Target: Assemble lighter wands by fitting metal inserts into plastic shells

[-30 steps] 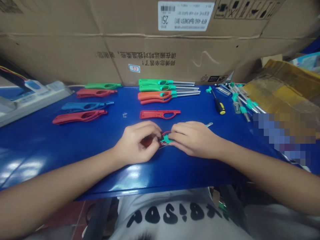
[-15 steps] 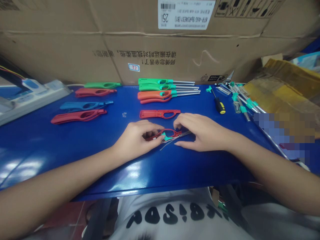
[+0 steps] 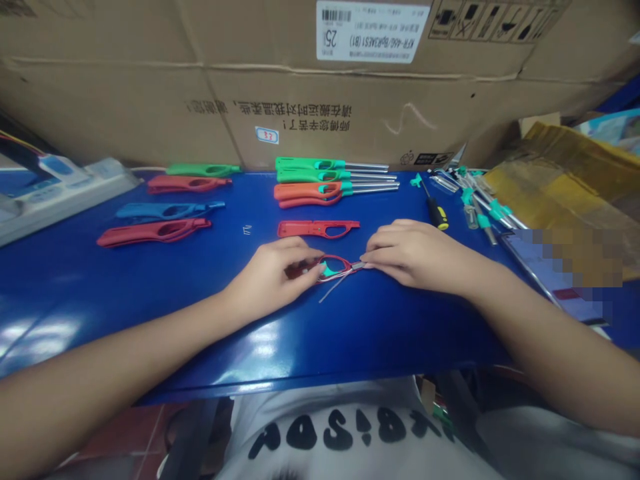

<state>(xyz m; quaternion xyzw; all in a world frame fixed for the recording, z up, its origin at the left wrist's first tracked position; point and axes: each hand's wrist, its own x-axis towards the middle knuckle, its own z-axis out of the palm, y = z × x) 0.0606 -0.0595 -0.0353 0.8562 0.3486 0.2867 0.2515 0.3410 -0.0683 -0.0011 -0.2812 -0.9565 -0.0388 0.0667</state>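
My left hand (image 3: 285,270) is closed around the handle end of a red lighter shell half (image 3: 341,259), low over the blue table. A green trigger (image 3: 327,270) sits in the shell's loop, and thin wires (image 3: 334,287) trail out below it. At the shell's narrow tip, the fingers of my right hand (image 3: 400,253) pinch a small grey metal piece (image 3: 357,265). My palm and fingers hide the rest of that piece and most of the handle. Just behind lies another red shell half (image 3: 320,229).
Assembled green and orange lighters (image 3: 310,193) lie at the back, with red, blue and green shells (image 3: 155,231) to the left. Small screws (image 3: 247,230) lie mid-table. At right are a screwdriver (image 3: 438,212), metal tubes with green parts (image 3: 495,210) and a cardboard box (image 3: 545,167). A power strip (image 3: 75,197) stands left.
My right hand's fingers have come together on the metal piece at the shell's tip; they were spread wider before. My left hand keeps its hold on the shell.
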